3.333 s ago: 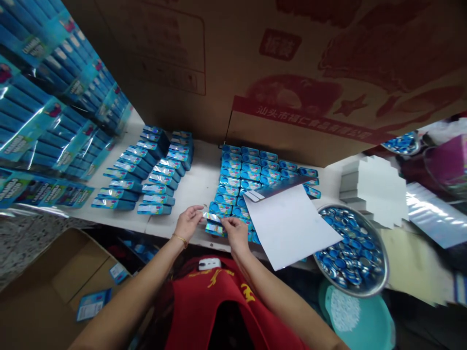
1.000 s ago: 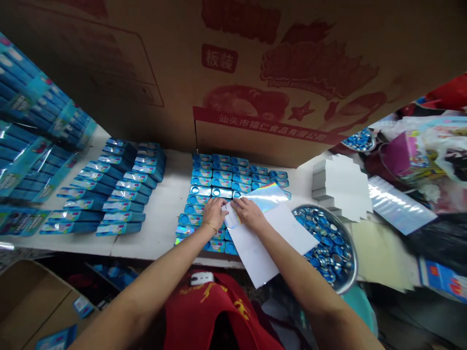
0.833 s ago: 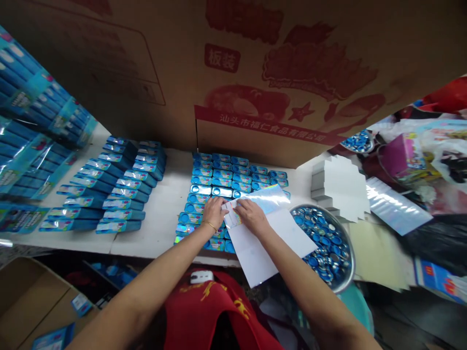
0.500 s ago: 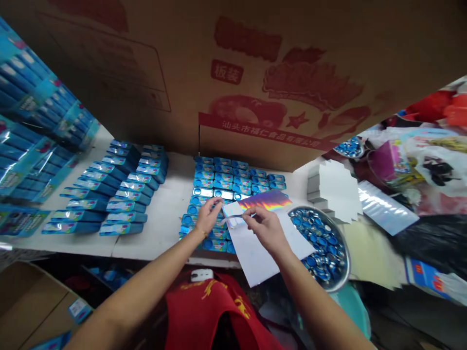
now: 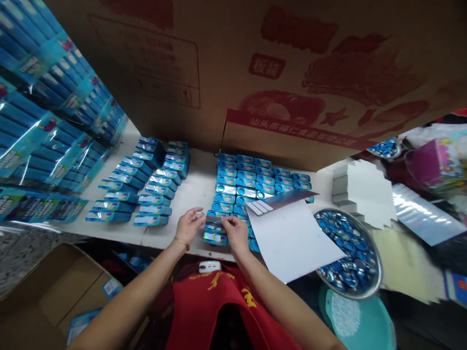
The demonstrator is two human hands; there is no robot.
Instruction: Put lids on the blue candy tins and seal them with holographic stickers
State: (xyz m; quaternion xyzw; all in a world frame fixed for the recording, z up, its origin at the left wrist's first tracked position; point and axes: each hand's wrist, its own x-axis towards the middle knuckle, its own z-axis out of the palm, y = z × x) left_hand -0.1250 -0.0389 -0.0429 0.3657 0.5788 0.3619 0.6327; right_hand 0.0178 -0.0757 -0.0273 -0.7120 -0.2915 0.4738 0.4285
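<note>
A thin sticker strip (image 5: 215,219) stretches between my two hands, just above the front rows of small blue tins (image 5: 226,198). My right hand (image 5: 236,234) pinches its right end between thumb and fingertips. At the strip's left end is my left hand (image 5: 189,226), thumb and fingers closed on it and the index finger raised. Beside my right hand, a white backing sheet (image 5: 292,238) with a shiny top part and a few pale label shapes lies over some of the tins. Round dimples show on many tin tops.
Blue boxes (image 5: 151,199) stand in two rows on the white table (image 5: 197,180). Wrapped blue packs (image 5: 47,131) are stacked at left. A large cardboard box (image 5: 233,78) walls the back. At right are a metal bowl (image 5: 350,253) of lids, white card stacks (image 5: 368,194) and a green basin (image 5: 379,316).
Both hands have moved from the sheet's shiny upper part toward the near-left tins, bringing a sticker strip away from the sheet. The view has shifted left.
</note>
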